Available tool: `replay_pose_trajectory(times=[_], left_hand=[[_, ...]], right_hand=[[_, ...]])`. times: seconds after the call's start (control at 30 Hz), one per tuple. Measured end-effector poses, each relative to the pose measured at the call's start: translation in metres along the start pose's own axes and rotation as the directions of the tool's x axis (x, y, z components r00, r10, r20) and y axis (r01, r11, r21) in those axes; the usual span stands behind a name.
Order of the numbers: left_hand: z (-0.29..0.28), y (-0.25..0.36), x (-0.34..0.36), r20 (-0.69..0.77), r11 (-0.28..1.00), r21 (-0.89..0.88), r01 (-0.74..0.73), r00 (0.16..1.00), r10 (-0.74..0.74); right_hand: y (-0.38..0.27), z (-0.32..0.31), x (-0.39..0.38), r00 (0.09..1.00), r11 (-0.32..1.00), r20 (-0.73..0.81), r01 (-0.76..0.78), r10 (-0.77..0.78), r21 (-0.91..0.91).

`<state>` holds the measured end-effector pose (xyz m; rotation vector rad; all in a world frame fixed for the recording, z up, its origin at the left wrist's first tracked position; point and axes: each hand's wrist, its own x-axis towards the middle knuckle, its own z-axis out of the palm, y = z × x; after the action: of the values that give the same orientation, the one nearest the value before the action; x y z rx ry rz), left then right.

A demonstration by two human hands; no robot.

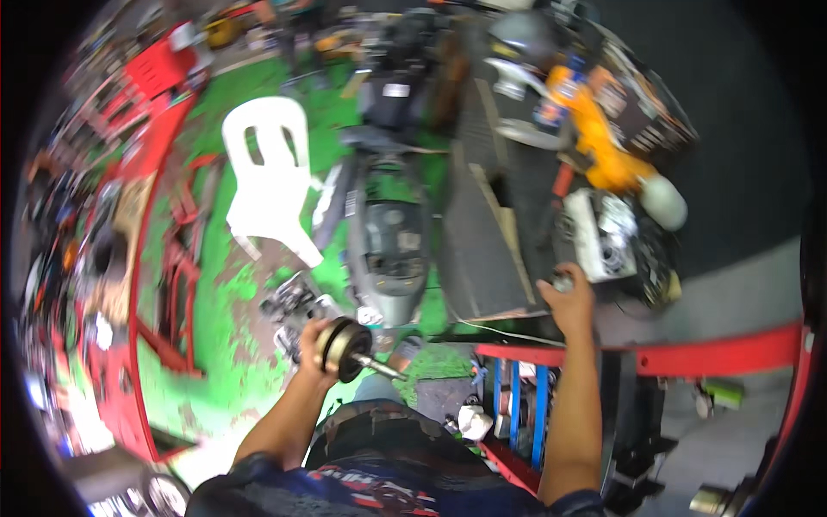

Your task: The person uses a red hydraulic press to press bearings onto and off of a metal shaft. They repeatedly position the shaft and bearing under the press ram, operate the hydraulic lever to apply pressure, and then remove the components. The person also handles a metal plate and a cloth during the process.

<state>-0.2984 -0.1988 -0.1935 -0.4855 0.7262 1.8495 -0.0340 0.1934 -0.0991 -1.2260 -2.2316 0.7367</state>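
Note:
In front of my body, my left hand (312, 349) is closed round a black and gold drum-shaped mechanical part (343, 348). A bare steel shaft sticks out of that part toward the lower right. My right hand (570, 297) reaches over the near right of the dark worktop (482, 258), its fingers curled round a small round metal piece (562, 281) whose exact kind is too blurred to tell. Just beyond it lies a white box-like tray (590, 237) with metal parts, beside a dark coil of cable or parts (659, 271).
A scooter (392, 233) with its body opened stands ahead, a white plastic chair (269, 172) to its left. Metal engine parts (297, 306) lie near my left hand. On the worktop are an orange bottle-like object (603, 142) and a cardboard box (642, 103). A red bench (121, 379) runs along the left.

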Motion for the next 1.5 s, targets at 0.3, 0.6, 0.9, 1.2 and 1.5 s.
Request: replay_pose_trajectory(times=[0.3,0.6,0.9,1.2,1.5], left_hand=[[-0.114,-0.027,-0.148,0.233,0.961,-0.278,0.006,0.970,0.061],[-0.190,-0.004,-0.286,0.114,0.902,-0.335,-0.273,0.938,0.326],[-0.318,0.066,-0.391,-0.018,0.659,-0.520,-0.543,0.779,0.627],[-0.488,0.199,-0.491,-0.185,0.470,-0.639,-0.609,0.715,0.674],[-0.624,0.257,-0.562,-0.443,0.327,-0.471,-0.819,0.540,0.716]], right_hand=[[-0.046,0.035,-0.154,0.944,0.960,0.183,0.256,-0.274,0.115],[-0.118,0.119,-0.271,0.775,0.894,0.450,0.419,-0.443,0.158],[-0.288,0.286,-0.353,0.342,0.656,0.598,0.607,-0.725,0.448],[-0.574,0.563,-0.488,-0.088,0.342,0.547,0.695,-0.833,0.633],[-0.795,0.846,-0.624,-0.264,0.211,0.589,0.759,-0.764,0.615]])
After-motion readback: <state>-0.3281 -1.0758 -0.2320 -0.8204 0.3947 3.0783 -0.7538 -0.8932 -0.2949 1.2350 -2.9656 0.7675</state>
